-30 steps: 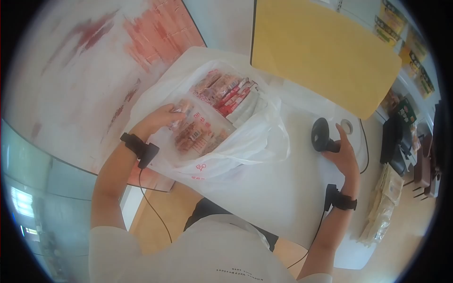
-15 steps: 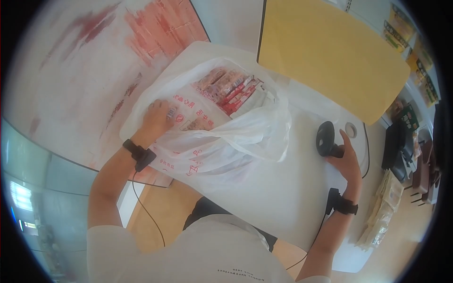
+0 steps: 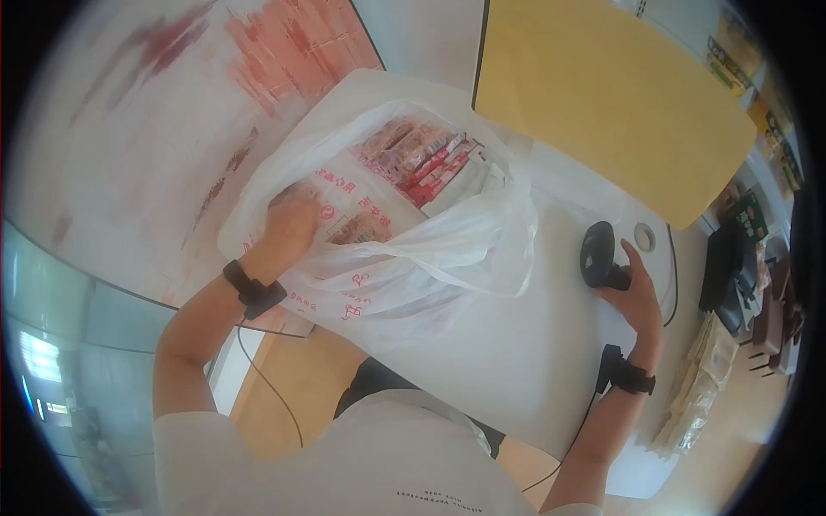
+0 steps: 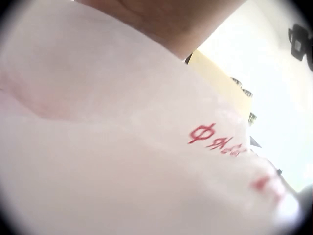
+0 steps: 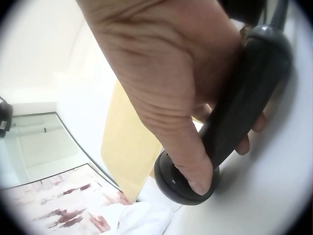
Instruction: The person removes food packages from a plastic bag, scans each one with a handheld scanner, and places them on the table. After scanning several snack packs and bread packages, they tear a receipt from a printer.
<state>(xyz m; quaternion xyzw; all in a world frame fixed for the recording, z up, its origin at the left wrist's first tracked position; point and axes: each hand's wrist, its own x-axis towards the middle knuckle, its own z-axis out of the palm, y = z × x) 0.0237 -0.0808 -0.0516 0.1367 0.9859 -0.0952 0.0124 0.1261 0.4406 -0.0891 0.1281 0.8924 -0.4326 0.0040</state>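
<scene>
On the table lies a white plastic bag point(image 3: 404, 271) with red print, its mouth wide. Inside it are several clear-and-red food packets point(image 3: 409, 155) and a larger printed clear bag point(image 3: 357, 202). My left hand point(image 3: 291, 228) reaches down into the bag's left side. Its fingers are hidden in the head view, and the bag's film covers most of the left wrist view; I cannot tell whether it holds anything. My right hand point(image 3: 635, 297) grips a black handheld barcode scanner point(image 5: 244, 98) by the handle, thumb point(image 5: 198, 176) on its head, low over the table.
A white tape roll point(image 3: 644, 236) lies beyond the scanner, with a black cable nearby. A yellow panel point(image 3: 611, 95) rises behind the white table point(image 3: 525, 378). At right stand black and brown items point(image 3: 727, 267) and flat clear packs point(image 3: 697, 387). A painted panel point(image 3: 155, 129) borders the left.
My left hand, which held a small packet above the bag's contents, has moved left and down into the bag. The bag's near side now covers more of the contents. The scanner stays in my right hand.
</scene>
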